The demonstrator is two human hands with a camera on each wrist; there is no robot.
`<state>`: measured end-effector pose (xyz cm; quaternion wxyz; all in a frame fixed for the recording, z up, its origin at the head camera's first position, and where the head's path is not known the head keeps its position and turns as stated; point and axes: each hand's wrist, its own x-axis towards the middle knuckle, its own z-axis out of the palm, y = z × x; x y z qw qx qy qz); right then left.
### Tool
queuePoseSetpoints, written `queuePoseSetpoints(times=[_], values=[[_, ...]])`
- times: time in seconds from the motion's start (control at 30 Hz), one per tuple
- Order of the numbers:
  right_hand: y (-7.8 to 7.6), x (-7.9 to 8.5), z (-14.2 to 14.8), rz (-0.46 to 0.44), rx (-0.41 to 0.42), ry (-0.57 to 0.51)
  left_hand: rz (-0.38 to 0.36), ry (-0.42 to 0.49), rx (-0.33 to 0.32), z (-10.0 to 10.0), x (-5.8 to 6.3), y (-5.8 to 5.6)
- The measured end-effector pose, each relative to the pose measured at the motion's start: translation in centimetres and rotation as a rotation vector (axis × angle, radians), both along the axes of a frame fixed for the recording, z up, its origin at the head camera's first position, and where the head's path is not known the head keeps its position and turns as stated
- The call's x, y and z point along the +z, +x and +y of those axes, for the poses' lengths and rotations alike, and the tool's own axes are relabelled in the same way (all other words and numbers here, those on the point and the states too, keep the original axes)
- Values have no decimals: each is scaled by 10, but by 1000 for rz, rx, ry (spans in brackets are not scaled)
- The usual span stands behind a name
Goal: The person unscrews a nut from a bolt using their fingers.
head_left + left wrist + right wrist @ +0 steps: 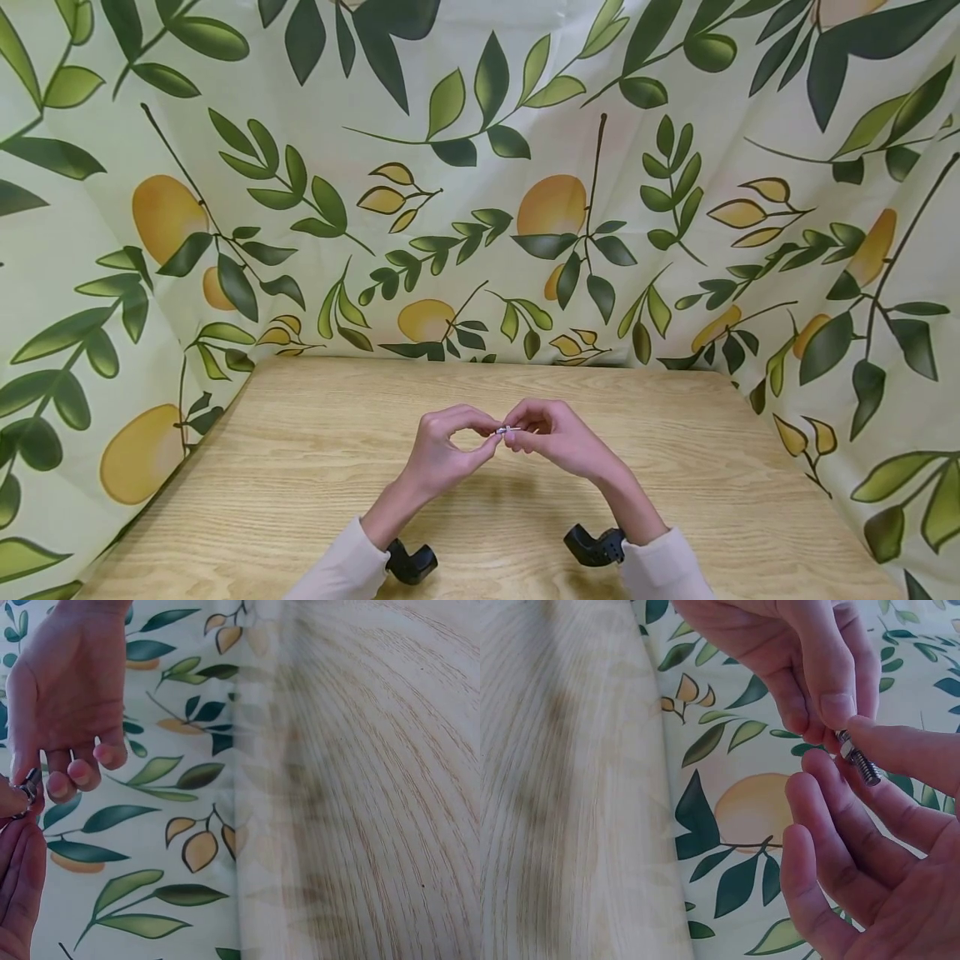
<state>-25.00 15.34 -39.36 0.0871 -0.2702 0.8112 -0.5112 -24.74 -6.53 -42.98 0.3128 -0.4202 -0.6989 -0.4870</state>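
A small silver bolt point(867, 769) with a threaded shank is held between the two hands, above the wooden table. A hex nut point(847, 748) sits around the shank, with the threaded end sticking out past it. My left hand point(442, 450) pinches the bolt's other end between thumb and fingertips, which hide that end. From the other side, my right hand point(558, 437) has its thumb and index finger at the nut, pinching it. The remaining right fingers point(810, 847) are loosely bent below. In the left wrist view, the bolt point(31, 780) shows small between the fingertips.
The light wood table point(315, 467) spreads beneath both hands. A cloth point(480, 275) printed with leaves and oranges hangs behind it and along both sides. Black wrist devices point(411, 562) stick out from both white sleeves point(667, 567).
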Motion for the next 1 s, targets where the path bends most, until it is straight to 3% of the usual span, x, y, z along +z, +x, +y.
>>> queuePoseSetpoints(times=[0.77,1.0], values=[[0,2,1,4,16,44,7,9,1,1,0,2],[0,1,1,11,12,3,-1,8,5,1,0,1]])
